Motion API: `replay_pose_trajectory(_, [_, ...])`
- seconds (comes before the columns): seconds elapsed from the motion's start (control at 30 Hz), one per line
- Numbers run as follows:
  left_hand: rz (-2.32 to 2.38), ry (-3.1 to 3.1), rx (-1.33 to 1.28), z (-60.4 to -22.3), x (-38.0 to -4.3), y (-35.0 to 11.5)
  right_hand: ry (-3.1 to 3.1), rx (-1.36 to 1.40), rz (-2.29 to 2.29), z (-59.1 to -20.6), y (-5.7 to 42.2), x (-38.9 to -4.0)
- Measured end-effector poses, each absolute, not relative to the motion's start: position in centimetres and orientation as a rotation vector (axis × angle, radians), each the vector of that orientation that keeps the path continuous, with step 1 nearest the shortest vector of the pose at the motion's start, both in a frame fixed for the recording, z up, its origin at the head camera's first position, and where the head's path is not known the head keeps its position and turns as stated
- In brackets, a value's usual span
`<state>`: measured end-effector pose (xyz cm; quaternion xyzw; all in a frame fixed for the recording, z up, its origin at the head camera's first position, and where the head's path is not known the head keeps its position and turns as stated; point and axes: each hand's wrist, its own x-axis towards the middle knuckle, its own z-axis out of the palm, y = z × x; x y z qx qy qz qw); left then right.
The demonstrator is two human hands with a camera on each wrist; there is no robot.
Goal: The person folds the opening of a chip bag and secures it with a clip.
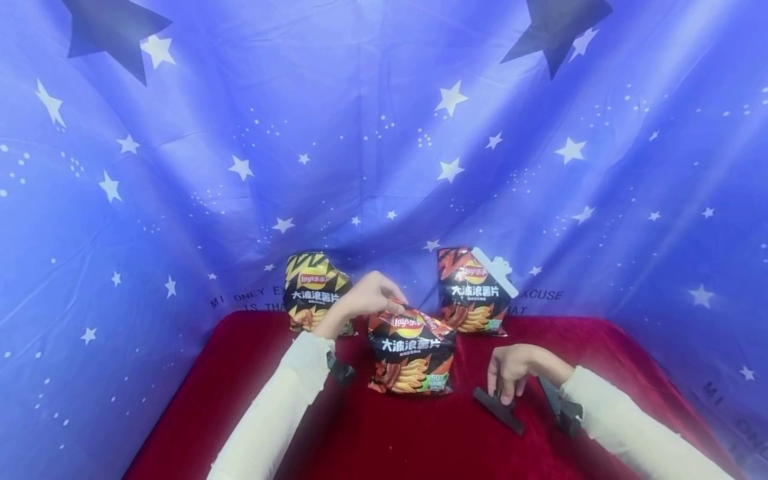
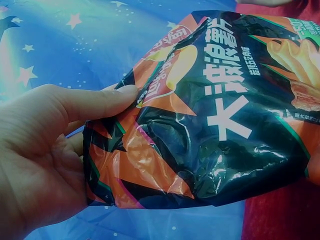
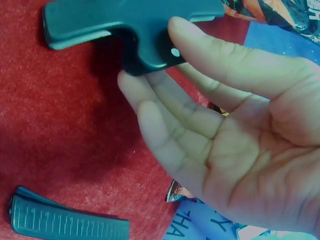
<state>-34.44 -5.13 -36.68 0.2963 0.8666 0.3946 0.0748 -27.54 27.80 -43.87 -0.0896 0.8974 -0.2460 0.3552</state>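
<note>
My left hand (image 1: 373, 295) pinches the folded-over top of a black and orange potato chip bag (image 1: 411, 353). In the left wrist view the thumb presses the crinkled film (image 2: 150, 150) near the logo, with fingers behind it. To the right of that bag, my right hand (image 1: 507, 372) holds a black bag clip (image 1: 498, 412) low over the cloth. The right wrist view shows the thumb on one side of the clip's handle (image 3: 155, 45) and fingertips at the other side; its long bar points away from the palm.
Behind stand a yellow and black chip bag (image 1: 312, 293) at left and another orange and black bag (image 1: 471, 300) at right, with a white clip (image 1: 497, 272) across its corner. A dark, ruler-marked piece (image 3: 65, 220) lies on the red cloth (image 1: 384, 440). A blue star-print curtain (image 1: 360, 167) surrounds the table.
</note>
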Motion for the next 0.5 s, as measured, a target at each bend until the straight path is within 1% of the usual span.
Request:
replay_pose_trajectory(0.33, [1.206,2.584,0.849,-36.8,-34.3,-5.1,2.318,-0.27,-0.823,-42.9,29.0,-27.8])
replay_pose_trajectory(0.5, [1.2,2.588,0.86,-36.5,-34.2,-5.1,2.325,-0.299,-0.941,-41.6,30.1,-28.7])
